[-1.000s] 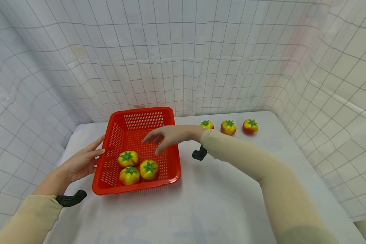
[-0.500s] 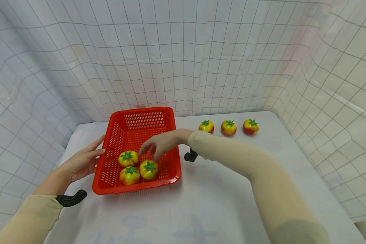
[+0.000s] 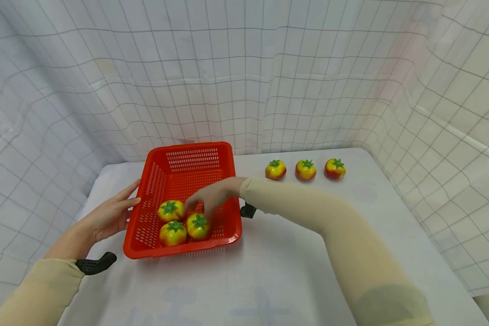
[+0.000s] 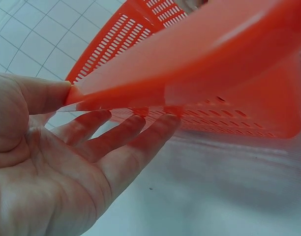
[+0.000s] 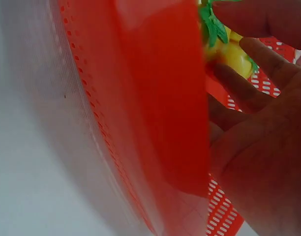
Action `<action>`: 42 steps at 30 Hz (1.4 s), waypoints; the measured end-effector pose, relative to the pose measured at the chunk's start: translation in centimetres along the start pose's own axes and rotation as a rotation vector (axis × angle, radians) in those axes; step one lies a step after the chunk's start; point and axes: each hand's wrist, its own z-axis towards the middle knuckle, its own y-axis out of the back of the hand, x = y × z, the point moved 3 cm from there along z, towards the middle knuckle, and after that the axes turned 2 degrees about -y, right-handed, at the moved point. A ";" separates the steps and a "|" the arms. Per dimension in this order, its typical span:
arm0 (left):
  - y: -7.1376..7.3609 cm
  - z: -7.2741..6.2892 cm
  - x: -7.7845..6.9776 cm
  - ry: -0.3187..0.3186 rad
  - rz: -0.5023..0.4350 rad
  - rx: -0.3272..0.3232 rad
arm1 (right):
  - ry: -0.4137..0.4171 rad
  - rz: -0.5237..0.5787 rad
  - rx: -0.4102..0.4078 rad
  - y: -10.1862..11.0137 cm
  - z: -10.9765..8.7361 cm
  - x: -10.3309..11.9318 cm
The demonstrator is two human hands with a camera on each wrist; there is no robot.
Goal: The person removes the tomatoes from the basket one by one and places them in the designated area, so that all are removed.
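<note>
A red plastic basket [image 3: 187, 249] with slotted walls stands on the left part of the table. My left hand [image 3: 109, 216] holds its left side; in the left wrist view, the thumb presses the rim and the fingers [image 4: 126, 140] lie under it against the outer wall. Inside the basket are three shiny yellow-red tomatoes with green star-shaped tops: a near right one [image 3: 197, 227], a near left one [image 3: 173, 234] and one behind [image 3: 170, 210]. My right hand [image 3: 213, 195] reaches in, its thumb and spread fingers around the near right tomato.
Three more tomatoes stand in a row at the back of the table: left [image 3: 275, 170], middle [image 3: 305, 170] and right [image 3: 335, 169]. White gridded curtains [image 3: 244, 81] enclose the back and both sides of the white table [image 3: 293, 262].
My right hand has moved left and down into the basket, onto the near right tomato. The left hand, the basket and the tomatoes have stayed put.
</note>
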 end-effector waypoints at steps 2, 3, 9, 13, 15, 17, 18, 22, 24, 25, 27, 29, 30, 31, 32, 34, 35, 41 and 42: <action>0.0 0.1 0.0 -0.001 -0.001 0.006 | -0.019 0.002 0.011 -0.2 0.2 -0.1; 0.0 0.1 -0.1 -0.002 -0.002 0.009 | -0.026 -0.002 0.018 -0.3 0.3 -0.2; -0.1 0.1 -0.2 -0.004 -0.003 0.016 | -0.062 -0.033 0.035 -0.6 0.6 -0.2; -0.1 0.1 -0.3 -0.002 -0.001 0.013 | -0.067 -0.051 0.038 -0.7 0.7 -0.3; -0.1 0.1 -0.3 -0.003 0.000 0.010 | -0.064 -0.065 0.036 -0.8 0.7 -0.3; -0.1 0.1 -0.3 -0.004 0.001 0.009 | -0.056 -0.078 0.032 -0.8 0.7 -0.4; -0.1 0.1 -0.3 -0.004 0.001 0.009 | -0.054 -0.080 0.031 -0.8 0.7 -0.4; -0.2 0.1 -0.2 -0.004 0.001 0.009 | -0.040 -0.071 0.041 -1.0 0.8 -0.6; -0.2 0.1 -0.2 -0.004 0.003 0.009 | -0.036 -0.068 0.048 -1.2 0.9 -0.7; -0.3 0.1 -0.2 -0.003 0.004 0.008 | -0.032 -0.071 0.050 -1.2 0.9 -0.7; -0.3 0.1 -0.2 -0.002 0.009 0.007 | -0.032 -0.074 0.053 -1.4 1.0 -0.8; -0.3 0.1 -0.2 0.000 0.011 0.003 | -0.031 -0.080 0.054 -1.6 1.0 -0.7; -0.3 0.1 -0.2 0.001 0.011 0.001 | -0.026 -0.090 0.054 -1.6 1.0 -0.7; -0.2 0.1 -0.2 0.002 0.009 -0.001 | -0.021 -0.097 0.055 -1.7 1.0 -0.7; -0.2 0.1 -0.1 0.003 0.007 -0.002 | -0.018 -0.102 0.055 -1.8 1.1 -0.7; -0.2 0.1 -0.1 0.003 0.003 -0.001 | -0.009 -0.118 0.053 -1.9 1.1 -0.7; -0.2 0.1 -0.1 0.003 0.001 0.000 | -0.001 -0.129 0.052 -2.0 1.1 -0.7; -0.2 0.0 0.0 -0.004 0.005 0.001 | 0.005 -0.156 0.045 -2.2 1.2 -0.8; -0.2 0.0 0.0 -0.005 0.007 0.002 | 0.005 -0.158 0.044 -2.2 1.2 -0.8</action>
